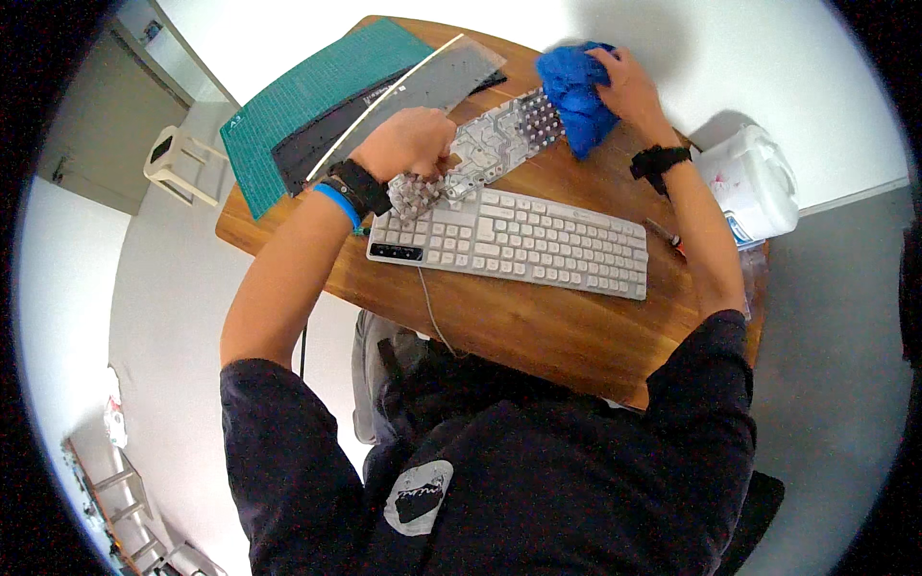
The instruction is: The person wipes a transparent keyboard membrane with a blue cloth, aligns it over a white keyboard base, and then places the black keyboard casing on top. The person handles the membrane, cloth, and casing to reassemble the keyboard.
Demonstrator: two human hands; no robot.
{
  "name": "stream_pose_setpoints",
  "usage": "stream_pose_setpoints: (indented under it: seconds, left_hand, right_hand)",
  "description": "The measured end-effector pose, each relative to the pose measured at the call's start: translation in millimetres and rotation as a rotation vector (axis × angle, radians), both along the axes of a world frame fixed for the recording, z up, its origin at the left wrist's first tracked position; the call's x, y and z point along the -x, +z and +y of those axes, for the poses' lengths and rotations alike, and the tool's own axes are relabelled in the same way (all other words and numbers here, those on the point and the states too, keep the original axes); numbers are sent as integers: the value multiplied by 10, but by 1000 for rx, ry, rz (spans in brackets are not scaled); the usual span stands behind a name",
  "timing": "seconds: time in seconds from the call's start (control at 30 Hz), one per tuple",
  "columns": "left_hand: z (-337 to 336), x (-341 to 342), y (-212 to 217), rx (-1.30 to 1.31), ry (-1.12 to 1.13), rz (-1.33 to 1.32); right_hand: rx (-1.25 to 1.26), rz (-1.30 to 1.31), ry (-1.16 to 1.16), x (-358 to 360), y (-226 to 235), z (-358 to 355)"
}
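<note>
My right hand (pixel 629 88) is closed around a crumpled blue cloth (pixel 576 86), at the far right end of a grey sheet printed with circuit traces (pixel 495 144). Dark and pale dots cover the sheet's right end, partly under the cloth. My left hand (pixel 408 142) is curled down at the sheet's left end, its fingertips mostly hidden. I cannot make out what they pinch. Beside that hand lies a heap of small grey-white pieces (pixel 415 197), at the upper left corner of a white keyboard (pixel 538 240). The keyboard lies nearer to me, with its cable running off the table's front edge.
Behind my left hand, a green cutting mat (pixel 331 72) lies under a long black panel (pixel 298 154) and a clear grey sheet (pixel 423 91). A screwdriver (pixel 665 233) rests right of the keyboard. A white lidded container (pixel 754 182) stands by the wooden table's (pixel 509 331) right edge.
</note>
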State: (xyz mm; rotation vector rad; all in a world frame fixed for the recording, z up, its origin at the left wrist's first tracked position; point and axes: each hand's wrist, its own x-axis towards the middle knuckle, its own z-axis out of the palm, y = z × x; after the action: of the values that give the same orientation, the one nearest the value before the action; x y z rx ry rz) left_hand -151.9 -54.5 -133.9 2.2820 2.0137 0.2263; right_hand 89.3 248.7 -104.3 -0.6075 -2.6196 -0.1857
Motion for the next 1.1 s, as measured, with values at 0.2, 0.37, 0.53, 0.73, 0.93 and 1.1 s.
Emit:
stream_pose_setpoints:
  seconds: [0.2, 0.37, 0.53, 0.73, 0.93, 1.1]
  left_hand:
    - [58, 17, 31, 58, -8, 58]
    - [114, -59, 41, 120, 66, 60]
    - [100, 15, -7, 67, 7, 66]
    - [19, -65, 69, 35, 51, 8]
    - [72, -25, 35, 42, -34, 70]
    - [94, -123, 77, 128, 9, 160]
  right_hand:
    - [150, -242, 371, -64, -169, -640]
    - [143, -193, -109, -438, -497, 331]
    - [-45, -125, -214, -531, -117, 182]
    - [100, -4, 407, -213, 227, -1083]
    - [161, -261, 243, -151, -159, -1076]
    - [-146, -200, -201, -566, -253, -201]
